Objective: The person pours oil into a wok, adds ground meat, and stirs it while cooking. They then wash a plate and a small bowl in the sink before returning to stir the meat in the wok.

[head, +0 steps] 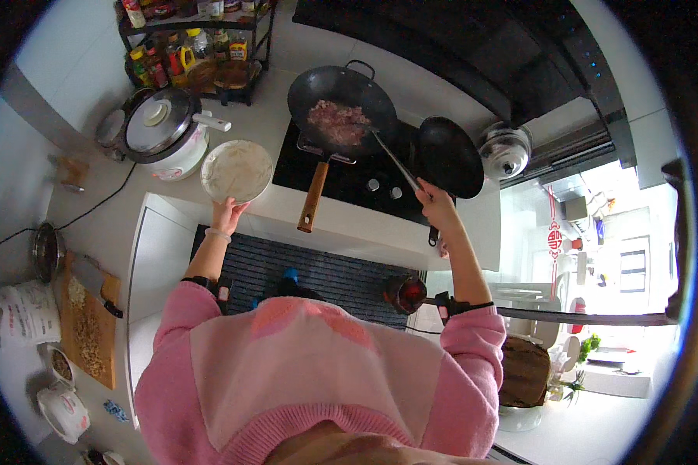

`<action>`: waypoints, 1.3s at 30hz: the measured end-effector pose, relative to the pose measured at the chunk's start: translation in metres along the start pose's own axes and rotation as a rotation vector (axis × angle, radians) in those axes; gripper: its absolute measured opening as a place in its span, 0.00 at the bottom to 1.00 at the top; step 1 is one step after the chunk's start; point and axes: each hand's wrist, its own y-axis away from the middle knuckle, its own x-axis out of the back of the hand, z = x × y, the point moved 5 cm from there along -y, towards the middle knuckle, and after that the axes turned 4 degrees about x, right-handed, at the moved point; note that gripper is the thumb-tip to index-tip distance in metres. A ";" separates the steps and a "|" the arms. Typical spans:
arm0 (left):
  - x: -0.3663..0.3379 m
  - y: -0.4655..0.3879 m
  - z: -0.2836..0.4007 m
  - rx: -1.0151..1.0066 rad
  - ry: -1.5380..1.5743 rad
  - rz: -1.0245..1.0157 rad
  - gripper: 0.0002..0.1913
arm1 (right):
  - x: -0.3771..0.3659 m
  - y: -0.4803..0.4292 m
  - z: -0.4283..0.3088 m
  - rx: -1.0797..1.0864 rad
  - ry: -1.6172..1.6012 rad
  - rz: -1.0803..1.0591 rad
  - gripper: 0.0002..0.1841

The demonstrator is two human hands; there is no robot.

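Note:
My left hand (228, 214) grips the near rim of a pale bowl (236, 171), whose inside carries smeared residue. Left of the stove, the bowl is over the counter; whether it rests there I cannot tell. In my right hand (436, 204) is the metal handle of a long cooking utensil (396, 160). Its far end reaches into minced meat (338, 122), partly pink and partly browned, inside a dark wok (302, 96). The utensil's head is hidden in the meat. The wok sits over the left part of the black cooktop (378, 200), its wooden handle (314, 197) pointing towards me.
A black frying pan (449, 157) and a lidded steel pot (506, 152) stand right of the wok. A rice cooker (168, 136) and a rack of condiment bottles (192, 55) are at the left. A cleaver (93, 282) lies on a cutting board (107, 349) with chopped food.

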 end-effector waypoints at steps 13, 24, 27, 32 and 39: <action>-0.162 0.065 -0.023 0.605 -0.406 -0.315 0.35 | 0.018 0.008 -0.026 -0.076 0.037 -0.127 0.23; -0.247 0.071 -0.054 0.601 -0.529 -0.321 0.13 | 0.036 0.017 -0.010 0.089 0.092 -0.104 0.23; -0.248 0.074 -0.051 0.588 -0.539 -0.330 0.12 | 0.023 0.011 -0.003 0.129 0.192 -0.134 0.23; -0.248 0.073 -0.052 0.597 -0.486 -0.338 0.13 | -0.018 -0.009 -0.025 0.051 0.261 -0.101 0.23; -0.249 0.076 -0.047 0.624 -0.480 -0.356 0.13 | -0.044 -0.018 -0.008 0.029 -0.102 0.002 0.21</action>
